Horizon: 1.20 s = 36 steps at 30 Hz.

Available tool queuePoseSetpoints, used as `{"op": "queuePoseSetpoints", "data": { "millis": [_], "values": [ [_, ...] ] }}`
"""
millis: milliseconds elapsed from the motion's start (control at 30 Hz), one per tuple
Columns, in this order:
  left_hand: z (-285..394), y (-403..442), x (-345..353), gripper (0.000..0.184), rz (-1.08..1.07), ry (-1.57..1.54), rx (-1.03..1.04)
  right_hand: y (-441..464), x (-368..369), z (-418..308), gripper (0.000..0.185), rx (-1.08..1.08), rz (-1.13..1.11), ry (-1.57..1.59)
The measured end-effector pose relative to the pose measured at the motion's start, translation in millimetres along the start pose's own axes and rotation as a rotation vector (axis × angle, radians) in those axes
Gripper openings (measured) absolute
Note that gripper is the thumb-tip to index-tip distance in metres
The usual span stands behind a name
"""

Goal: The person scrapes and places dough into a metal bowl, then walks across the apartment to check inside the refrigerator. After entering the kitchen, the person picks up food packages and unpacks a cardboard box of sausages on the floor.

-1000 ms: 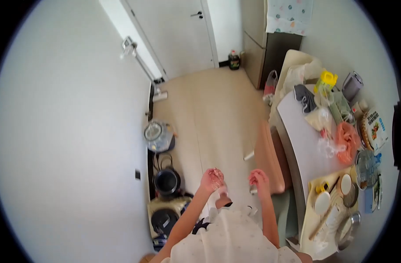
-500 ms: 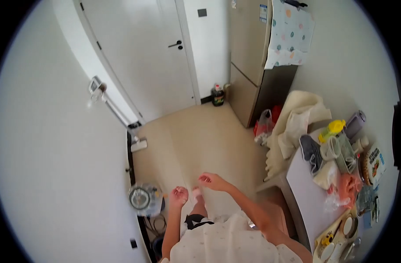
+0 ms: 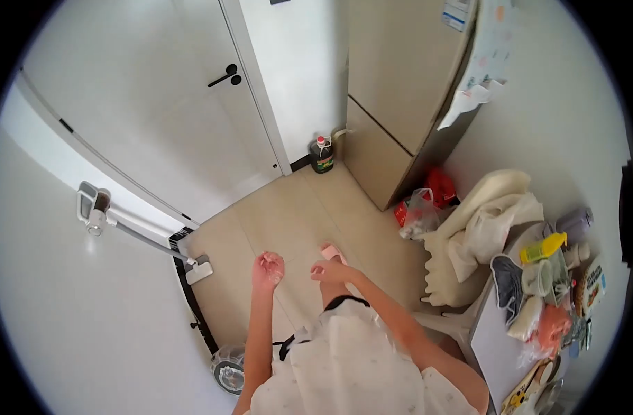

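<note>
My left hand (image 3: 268, 270) is raised over the floor at the centre left, its fingers curled inward, with nothing visible in it. To its right, my right hand (image 3: 330, 271) is held in front of the body with loosely bent fingers; whether anything lies inside them is too small to tell. Neither hand touches an object around it. Below and behind my right hand a foot in a pink slipper (image 3: 334, 252) shows on the tiles. A cream patterned top (image 3: 351, 366) covers my body.
A white door (image 3: 143, 90) stands ahead, with a stick vacuum (image 3: 150, 241) at the left wall. A dark bottle (image 3: 321, 155) is beside the fridge (image 3: 392, 90). Draped chair (image 3: 462, 256), bags (image 3: 422, 213) and a cluttered table (image 3: 493, 360) are at right; a glass jar (image 3: 228, 370) is lower left.
The view has moved forward toward the door and fridge, and the table has slid down the frame. My hands have come closer together. A foot has stepped forward.
</note>
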State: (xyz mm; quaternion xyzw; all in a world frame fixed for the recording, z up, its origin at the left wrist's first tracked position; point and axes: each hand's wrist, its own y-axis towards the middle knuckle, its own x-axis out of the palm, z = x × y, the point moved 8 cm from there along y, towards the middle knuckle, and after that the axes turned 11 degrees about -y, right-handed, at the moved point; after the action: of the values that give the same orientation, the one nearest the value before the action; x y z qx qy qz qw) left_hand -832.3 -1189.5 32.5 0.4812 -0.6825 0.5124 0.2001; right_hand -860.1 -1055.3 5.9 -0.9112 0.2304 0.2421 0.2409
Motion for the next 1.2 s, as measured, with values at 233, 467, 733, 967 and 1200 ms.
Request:
{"op": "queuePoseSetpoints", "data": {
  "millis": [233,467,733,967,1200],
  "values": [
    [31.6,128.4,78.9,0.011,-0.064,-0.129,0.135,180.3,-123.8,10.8,0.027,-0.068,0.195,-0.112],
    [33.2,208.0,141.4,0.012,-0.064,-0.272,0.131,334.0,-235.3,-25.2,0.022,-0.167,0.356,-0.41],
    [73.6,298.5,238.7,0.016,-0.13,-0.129,0.195,457.6,-372.4,-198.0,0.023,-0.68,0.814,-0.768],
    [98.9,329.7,258.9,0.015,-0.098,-0.207,0.132,551.2,-357.3,-229.0,0.023,-0.716,0.549,-0.961],
    [113.4,359.0,205.6,0.017,0.119,-0.084,0.301,583.0,-331.6,-193.2,0.026,-0.517,0.386,-1.453]
  ]
}}
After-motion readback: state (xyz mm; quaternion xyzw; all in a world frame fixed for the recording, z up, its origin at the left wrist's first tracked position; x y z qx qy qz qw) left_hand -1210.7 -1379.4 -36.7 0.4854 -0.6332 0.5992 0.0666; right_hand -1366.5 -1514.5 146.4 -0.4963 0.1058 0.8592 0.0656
